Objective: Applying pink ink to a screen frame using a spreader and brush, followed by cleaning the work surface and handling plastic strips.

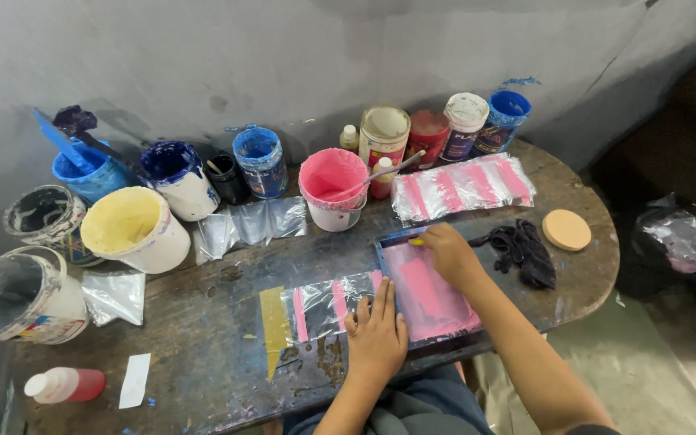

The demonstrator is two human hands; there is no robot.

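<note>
step: I judge a pink print pull on screen frame [428,294], mid-table [203,338] | left hand [376,338] flat, grip spread, pinning frame edge | right hand [449,254] grip closed on squeegee [417,241] | next: needs steady, even pull toward me

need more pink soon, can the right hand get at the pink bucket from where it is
Probably yes. The right hand rests at the far edge of the printing frame, and the pink bucket stands just beyond it with only bare table between. The stick in the bucket leans toward that hand.
</note>
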